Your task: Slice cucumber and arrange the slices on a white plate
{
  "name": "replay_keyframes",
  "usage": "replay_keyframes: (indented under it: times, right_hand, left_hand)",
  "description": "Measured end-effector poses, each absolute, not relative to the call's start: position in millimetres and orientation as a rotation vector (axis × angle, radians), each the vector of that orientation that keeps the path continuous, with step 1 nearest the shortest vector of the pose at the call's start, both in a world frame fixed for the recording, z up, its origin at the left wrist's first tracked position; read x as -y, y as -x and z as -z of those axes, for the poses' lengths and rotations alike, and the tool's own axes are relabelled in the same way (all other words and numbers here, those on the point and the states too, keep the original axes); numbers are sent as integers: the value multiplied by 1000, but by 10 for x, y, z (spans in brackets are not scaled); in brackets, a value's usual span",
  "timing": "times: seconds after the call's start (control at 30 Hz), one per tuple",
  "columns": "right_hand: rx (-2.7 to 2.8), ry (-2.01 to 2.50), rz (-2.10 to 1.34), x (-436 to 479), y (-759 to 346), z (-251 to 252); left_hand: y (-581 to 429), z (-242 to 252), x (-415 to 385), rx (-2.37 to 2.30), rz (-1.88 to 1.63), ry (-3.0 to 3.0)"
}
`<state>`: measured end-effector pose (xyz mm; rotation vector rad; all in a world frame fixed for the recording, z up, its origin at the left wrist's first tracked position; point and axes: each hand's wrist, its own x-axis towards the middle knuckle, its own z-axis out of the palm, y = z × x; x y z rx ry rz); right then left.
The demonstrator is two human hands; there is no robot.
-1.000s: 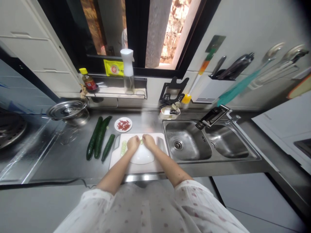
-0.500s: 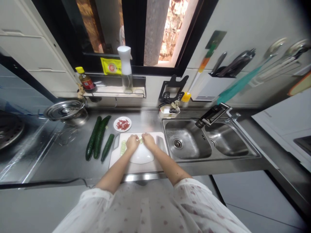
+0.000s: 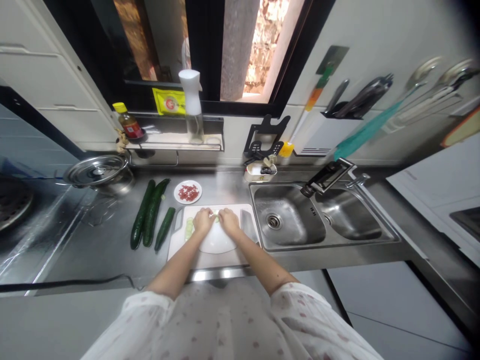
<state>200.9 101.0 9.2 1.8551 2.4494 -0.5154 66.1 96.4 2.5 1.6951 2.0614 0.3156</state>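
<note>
Both hands are together over the far edge of a white dish [image 3: 218, 242] on the white cutting board [image 3: 176, 252]. My left hand [image 3: 203, 221] has its fingers curled in a pinch, and so does my right hand [image 3: 228, 221]. Between the fingertips a pale green cucumber slice [image 3: 216, 218] shows in part; the fingers hide the rest. Left of my left hand a row of cucumber slices [image 3: 189, 229] lies on the board. A knife with a broad blade [image 3: 247, 225] rests at the board's right side.
Two whole cucumbers [image 3: 150, 215] and a shorter cucumber piece [image 3: 164, 230] lie left of the board. Behind it stands a small plate [image 3: 180, 199] with chopped red bits. A lidded steel pot [image 3: 120, 181] is at far left, a double sink [image 3: 296, 242] at right.
My fingertips have shifted slightly at the cucumber slice, still over the dish. The view has moved a little; everything else stays in place.
</note>
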Motion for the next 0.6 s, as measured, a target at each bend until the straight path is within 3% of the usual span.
replay_keyframes:
  times: [0.6]
  right_hand:
    - [-2460,-1845,436,-979,-1987,-17]
  left_hand:
    - [-667,-21,-977,-2021,-302,-1746]
